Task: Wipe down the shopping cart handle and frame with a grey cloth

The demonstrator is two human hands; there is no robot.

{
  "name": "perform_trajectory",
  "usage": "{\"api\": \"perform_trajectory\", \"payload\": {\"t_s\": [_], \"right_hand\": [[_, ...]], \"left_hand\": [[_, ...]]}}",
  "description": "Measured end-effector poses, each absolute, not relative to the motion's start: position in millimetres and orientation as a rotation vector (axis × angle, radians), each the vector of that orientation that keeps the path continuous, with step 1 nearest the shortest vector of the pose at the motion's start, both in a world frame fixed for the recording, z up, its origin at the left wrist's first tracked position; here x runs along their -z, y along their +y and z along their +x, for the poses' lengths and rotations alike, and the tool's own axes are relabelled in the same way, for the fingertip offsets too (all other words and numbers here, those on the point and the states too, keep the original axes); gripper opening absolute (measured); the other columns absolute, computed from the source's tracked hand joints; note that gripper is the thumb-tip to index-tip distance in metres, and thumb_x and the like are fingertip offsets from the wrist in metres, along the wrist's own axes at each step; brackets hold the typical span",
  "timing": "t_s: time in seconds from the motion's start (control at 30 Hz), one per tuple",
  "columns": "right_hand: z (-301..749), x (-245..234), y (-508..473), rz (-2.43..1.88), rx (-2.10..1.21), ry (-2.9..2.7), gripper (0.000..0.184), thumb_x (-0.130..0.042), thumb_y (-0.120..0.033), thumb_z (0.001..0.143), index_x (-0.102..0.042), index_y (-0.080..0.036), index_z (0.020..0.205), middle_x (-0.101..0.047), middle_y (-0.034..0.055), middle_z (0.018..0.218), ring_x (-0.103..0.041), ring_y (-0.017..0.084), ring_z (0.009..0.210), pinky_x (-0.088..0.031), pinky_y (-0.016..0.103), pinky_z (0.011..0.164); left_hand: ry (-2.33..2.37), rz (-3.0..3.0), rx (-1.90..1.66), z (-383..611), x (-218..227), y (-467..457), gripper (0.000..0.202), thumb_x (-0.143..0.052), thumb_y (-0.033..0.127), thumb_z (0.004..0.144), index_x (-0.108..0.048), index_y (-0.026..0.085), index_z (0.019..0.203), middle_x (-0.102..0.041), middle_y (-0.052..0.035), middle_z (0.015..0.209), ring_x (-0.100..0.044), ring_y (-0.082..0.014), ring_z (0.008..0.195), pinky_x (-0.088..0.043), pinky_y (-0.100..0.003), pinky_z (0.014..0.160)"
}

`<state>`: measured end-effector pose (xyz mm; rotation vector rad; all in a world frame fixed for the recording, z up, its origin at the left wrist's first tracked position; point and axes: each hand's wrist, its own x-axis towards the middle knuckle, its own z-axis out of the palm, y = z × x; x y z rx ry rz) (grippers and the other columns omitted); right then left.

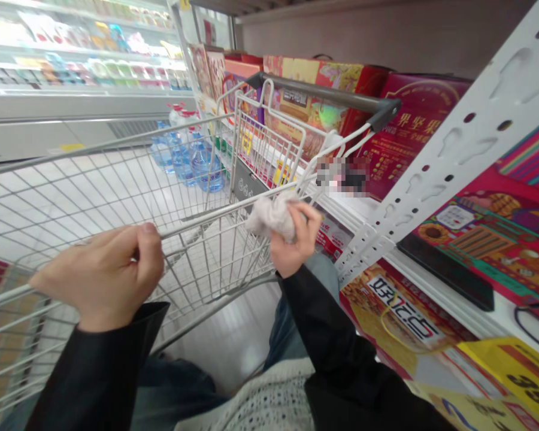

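A wire shopping cart point(193, 221) stands across the view, its dark handle point(318, 93) at the upper right. My left hand point(112, 263) is closed around the cart's near top rail, thumb on top. In my right hand point(296, 239) is a crumpled whitish cloth point(273, 215), pressed against the same rail further right, toward the handle end. My fingers cover part of the cloth. The cart's basket shows only wire mesh, with the pale floor visible through it.
Shelves with red gift boxes point(417, 131) and a white perforated upright point(431, 149) stand close on the right. Several large water bottles point(206, 164) sit on the floor beyond the cart. A refrigerated display point(85, 78) runs along the back left. A yellow price tag point(516, 371) juts out at the lower right.
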<state>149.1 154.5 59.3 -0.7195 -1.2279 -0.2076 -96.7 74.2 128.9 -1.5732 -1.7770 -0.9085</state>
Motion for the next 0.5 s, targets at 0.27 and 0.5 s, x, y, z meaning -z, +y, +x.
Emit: {"api": "perform_trajectory", "payload": {"t_s": [0.27, 0.5], "right_hand": [[141.2, 30.0, 170.2, -0.757, 0.252, -1.567, 0.055, -0.053, -0.013, 0.084, -0.061, -0.026, 0.138, -0.060, 0.0109, 0.122, -0.060, 0.027, 0.116, -0.052, 0.049, 0.101], [98.8, 117.0, 107.4, -0.723, 0.114, -1.683, 0.059, -0.052, -0.001, 0.071, -0.069, -0.024, 0.123, -0.066, 0.0053, 0.101, -0.063, 0.019, 0.096, -0.056, 0.033, 0.084]], "left_hand": [[-1.708, -1.598, 0.896, -104.5, -123.0, 76.8, 0.043, -0.057, 0.039, 0.095, -0.045, 0.019, 0.059, -0.038, 0.0022, 0.055, -0.027, -0.0143, 0.056, -0.010, -0.031, 0.059], [-1.750, -1.587, 0.893, -100.5, -128.0, 75.3, 0.043, -0.056, 0.041, 0.095, -0.047, 0.020, 0.060, -0.039, 0.0020, 0.054, -0.026, -0.0143, 0.056, -0.010, -0.031, 0.060]]}}
